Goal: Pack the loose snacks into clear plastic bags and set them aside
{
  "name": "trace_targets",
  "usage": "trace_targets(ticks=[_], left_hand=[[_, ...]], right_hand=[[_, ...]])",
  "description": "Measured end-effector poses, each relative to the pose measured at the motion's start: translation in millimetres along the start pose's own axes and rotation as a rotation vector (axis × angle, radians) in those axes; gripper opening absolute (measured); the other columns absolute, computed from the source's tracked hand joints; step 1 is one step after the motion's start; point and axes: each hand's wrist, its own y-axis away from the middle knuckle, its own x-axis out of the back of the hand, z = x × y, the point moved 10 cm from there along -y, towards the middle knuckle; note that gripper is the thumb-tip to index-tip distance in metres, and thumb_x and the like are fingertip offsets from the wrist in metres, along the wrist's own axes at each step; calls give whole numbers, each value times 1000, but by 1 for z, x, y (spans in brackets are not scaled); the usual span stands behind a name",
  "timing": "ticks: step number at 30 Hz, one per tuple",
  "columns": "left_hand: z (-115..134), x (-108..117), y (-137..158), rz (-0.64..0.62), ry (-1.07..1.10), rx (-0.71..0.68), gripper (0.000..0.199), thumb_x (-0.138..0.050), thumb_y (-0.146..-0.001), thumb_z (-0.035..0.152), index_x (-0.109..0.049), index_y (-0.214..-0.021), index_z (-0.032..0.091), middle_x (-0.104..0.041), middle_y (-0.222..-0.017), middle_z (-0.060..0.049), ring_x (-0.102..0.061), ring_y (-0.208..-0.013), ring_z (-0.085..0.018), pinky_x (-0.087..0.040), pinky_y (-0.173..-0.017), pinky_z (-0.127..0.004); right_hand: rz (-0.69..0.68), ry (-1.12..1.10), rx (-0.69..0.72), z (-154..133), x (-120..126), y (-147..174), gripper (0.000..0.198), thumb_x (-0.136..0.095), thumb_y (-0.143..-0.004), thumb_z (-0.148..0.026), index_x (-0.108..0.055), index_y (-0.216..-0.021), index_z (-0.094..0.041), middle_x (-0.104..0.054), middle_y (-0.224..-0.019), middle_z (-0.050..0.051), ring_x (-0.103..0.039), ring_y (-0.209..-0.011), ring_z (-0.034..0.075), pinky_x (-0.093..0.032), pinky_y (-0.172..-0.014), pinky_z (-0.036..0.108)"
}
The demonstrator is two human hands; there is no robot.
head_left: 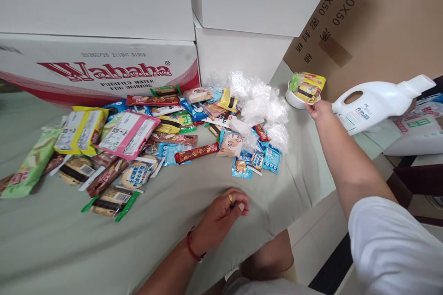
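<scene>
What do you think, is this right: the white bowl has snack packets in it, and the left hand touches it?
Almost: the head view shows the right hand touching the white bowl, not the left hand. The bowl does hold snack packets.

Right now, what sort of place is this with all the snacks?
Probably a room at home, perhaps for storage: wrapped snacks on a pale green cloth, a Wahaha purified-water carton behind them, and a white laundry-liquid bottle to the right.

R hand [320, 110] – at bowl [295, 101] (w/ snacks [307, 88])
</scene>
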Motion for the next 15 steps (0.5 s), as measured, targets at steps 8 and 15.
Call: trace_targets(ticks=[8,15], left_hand=[[-2,-2,3,-16,-4,-15,33,-60,-101,50,-71,-107,20,-60,-109,-8,-67,-91,-20,-59,-86,-38],[27,-1,4,38,-48,-120,39,-60,-99,55,-74,-103,19,-66,-104,-9,-68,-86,-19,-59,-82,-36]], right_hand=[[-150,31,111,-41,-104,-14,13,-65,-86,-12,-58,-95,-18,-58,-80,-2,-63,-72,13,-58,-69,28],[-205,-12,405,-22,-59,88,10,-61,-81,-13,-60,-86,-21,-61,-75,-3,-54,-62,9,-51,-60,20]])
